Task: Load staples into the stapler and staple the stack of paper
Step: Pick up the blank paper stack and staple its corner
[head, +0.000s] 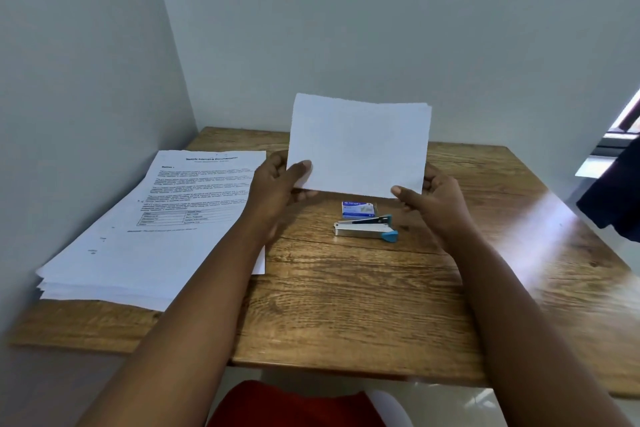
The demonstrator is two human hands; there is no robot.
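Observation:
I hold a thin stack of white sheets (360, 146) upright above the wooden table (346, 305), blank side toward me. My left hand (280, 184) grips its lower left corner and my right hand (429, 198) grips its lower right corner. Just below the sheets, a small blue staple box (358, 209) lies on the table. In front of the box lies a silver stapler (365, 229) with a blue end, its top slightly raised.
A thick pile of printed pages (156, 225) lies on the left part of the table, against the wall. Grey walls close the left and far sides. A dark cloth (616, 194) hangs at the right edge. Red clothing (287, 406) shows below the table's near edge.

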